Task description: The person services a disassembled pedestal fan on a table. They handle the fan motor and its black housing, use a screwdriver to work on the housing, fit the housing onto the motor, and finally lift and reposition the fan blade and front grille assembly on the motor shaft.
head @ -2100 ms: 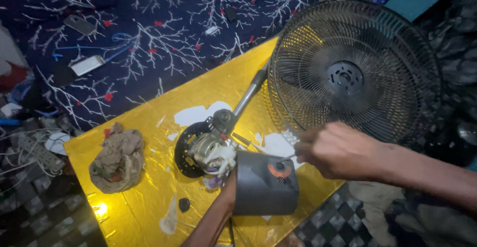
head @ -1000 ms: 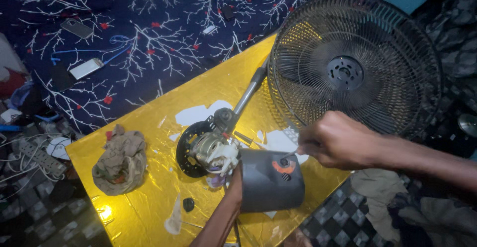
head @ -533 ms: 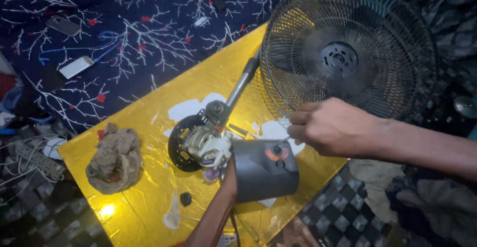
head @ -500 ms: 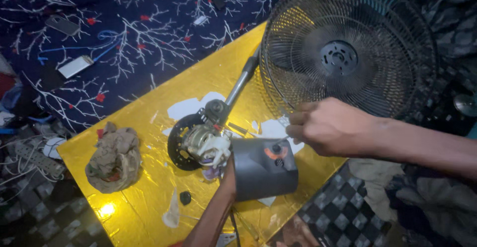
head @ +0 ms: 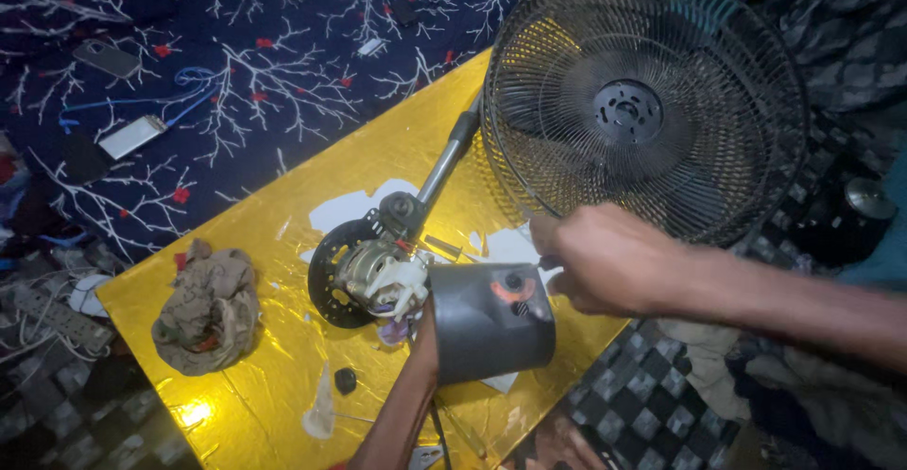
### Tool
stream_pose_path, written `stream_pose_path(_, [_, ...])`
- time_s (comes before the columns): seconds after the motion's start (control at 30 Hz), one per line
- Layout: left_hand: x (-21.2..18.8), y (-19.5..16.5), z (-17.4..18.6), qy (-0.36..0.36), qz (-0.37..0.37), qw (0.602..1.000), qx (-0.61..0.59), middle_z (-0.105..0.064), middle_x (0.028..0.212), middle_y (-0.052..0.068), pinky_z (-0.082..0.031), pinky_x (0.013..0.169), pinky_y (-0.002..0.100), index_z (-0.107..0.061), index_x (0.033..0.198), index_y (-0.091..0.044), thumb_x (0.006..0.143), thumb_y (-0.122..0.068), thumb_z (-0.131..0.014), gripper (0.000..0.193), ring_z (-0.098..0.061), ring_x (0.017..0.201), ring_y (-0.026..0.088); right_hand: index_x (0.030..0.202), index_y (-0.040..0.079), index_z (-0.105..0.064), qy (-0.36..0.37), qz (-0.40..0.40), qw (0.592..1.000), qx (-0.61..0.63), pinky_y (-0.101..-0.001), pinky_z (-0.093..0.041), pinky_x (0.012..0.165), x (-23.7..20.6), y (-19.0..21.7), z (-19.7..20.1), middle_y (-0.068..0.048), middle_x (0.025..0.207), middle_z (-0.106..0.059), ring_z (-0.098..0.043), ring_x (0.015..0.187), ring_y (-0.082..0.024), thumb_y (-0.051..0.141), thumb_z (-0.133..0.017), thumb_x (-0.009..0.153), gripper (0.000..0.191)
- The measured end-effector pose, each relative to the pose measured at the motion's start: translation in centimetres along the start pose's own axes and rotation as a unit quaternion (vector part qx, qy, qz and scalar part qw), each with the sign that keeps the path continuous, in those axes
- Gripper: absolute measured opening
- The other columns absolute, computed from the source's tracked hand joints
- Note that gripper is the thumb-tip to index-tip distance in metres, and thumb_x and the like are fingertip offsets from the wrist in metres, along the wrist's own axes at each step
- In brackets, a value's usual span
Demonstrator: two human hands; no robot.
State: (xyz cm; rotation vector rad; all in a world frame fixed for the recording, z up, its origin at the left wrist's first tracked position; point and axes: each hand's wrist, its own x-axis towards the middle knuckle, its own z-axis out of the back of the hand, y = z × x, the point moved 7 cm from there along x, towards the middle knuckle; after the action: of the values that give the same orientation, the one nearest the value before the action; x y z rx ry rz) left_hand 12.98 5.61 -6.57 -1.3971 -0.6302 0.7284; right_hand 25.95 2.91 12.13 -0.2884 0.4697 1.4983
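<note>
Left of the work, a crumpled brown rag (head: 210,305) lies on the yellow desk (head: 274,234), well apart from both my hands.

Next, at the centre of the desk, sits the exposed fan motor (head: 378,276) on its round black backplate (head: 326,276). A grey pole (head: 442,166) runs from the motor up and to the right, toward the fan guard; that is the assembly's long axis.

My left forearm rises from the bottom edge and ends at the dark grey motor cover (head: 491,319), which sits just right of the motor and touches it. The left hand (head: 425,324) itself is mostly hidden behind the cover; it seems to be holding the cover from the back, but I cannot tell how the fingers are set.

My right hand (head: 605,257) comes in from the right, forearm roughly level. It is closed in a loose fist, knuckles toward the cover's upper right edge, thumb and fingertips pinched together at that edge. What they pinch is too small to make out.

Behind it, the black wire fan guard (head: 652,102) lies partly on the desk's far right corner.
</note>
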Motion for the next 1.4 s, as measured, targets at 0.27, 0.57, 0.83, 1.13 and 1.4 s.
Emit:
stream_pose_path(0.27, [-0.4,-2.2,-0.8,0.027,0.030,0.999,0.015,-0.074,0.083,-0.001,-0.053,0.064,0.032,-0.072,0.093,-0.006,0.094,-0.020,-0.064,0.017,-0.065,0.073,0.008,0.088,0.004,-0.065,-0.112,0.310,0.941,-0.071,-0.0502,-0.055,0.062,-0.5,1.8,0.9,-0.016,0.082,-0.070,-0.070,0.079,-0.039,0.010,-0.065,0.072,0.016])
stream_pose_path(0.57, [-0.2,3.3,-1.2,0.025,0.011,0.999,0.028,-0.076,0.096,0.004,-0.056,0.074,0.031,-0.074,0.104,-0.004,0.086,-0.015,-0.075,0.022,-0.068,0.085,0.011,0.089,0.009,-0.074,-0.012,0.032,0.999,0.023,-0.0502,-0.056,0.066,0.9,-0.6,0.4,-0.020,0.070,-0.069,-0.070,0.071,-0.040,0.019,-0.074,0.077,0.016])
stream_pose_path(0.83, [-0.8,3.2,-0.4,0.008,0.063,0.993,-0.100,-0.077,0.098,0.003,-0.059,0.074,0.031,-0.073,0.108,-0.006,0.077,-0.015,-0.078,0.032,-0.069,0.086,0.010,0.104,0.007,-0.067,-0.026,0.048,0.996,0.076,-0.0462,-0.059,0.071,0.1,-0.9,0.3,-0.016,0.091,-0.075,-0.075,0.082,-0.035,0.027,-0.080,0.076,0.036])
stream_pose_path(1.13, [-0.3,2.8,-1.1,0.028,0.031,0.999,0.023,-0.075,0.094,0.001,-0.056,0.074,0.031,-0.074,0.105,-0.006,0.093,-0.019,-0.071,0.018,-0.066,0.082,0.011,0.103,0.006,-0.068,-0.041,0.252,0.963,-0.089,-0.0505,-0.054,0.059,0.4,1.8,0.6,-0.017,0.079,-0.070,-0.070,0.071,-0.038,0.008,-0.065,0.073,0.030])
stream_pose_path(1.4, [-0.4,9.4,-2.1,0.000,0.110,0.959,-0.261,-0.073,0.101,0.003,-0.055,0.072,0.031,-0.072,0.112,-0.002,0.095,-0.009,-0.065,0.020,-0.065,0.085,0.011,0.092,0.010,-0.076,0.017,0.052,0.999,-0.005,-0.0503,-0.055,0.070,1.8,0.7,1.3,-0.020,0.076,-0.071,-0.071,0.074,-0.041,0.021,-0.073,0.076,0.020])
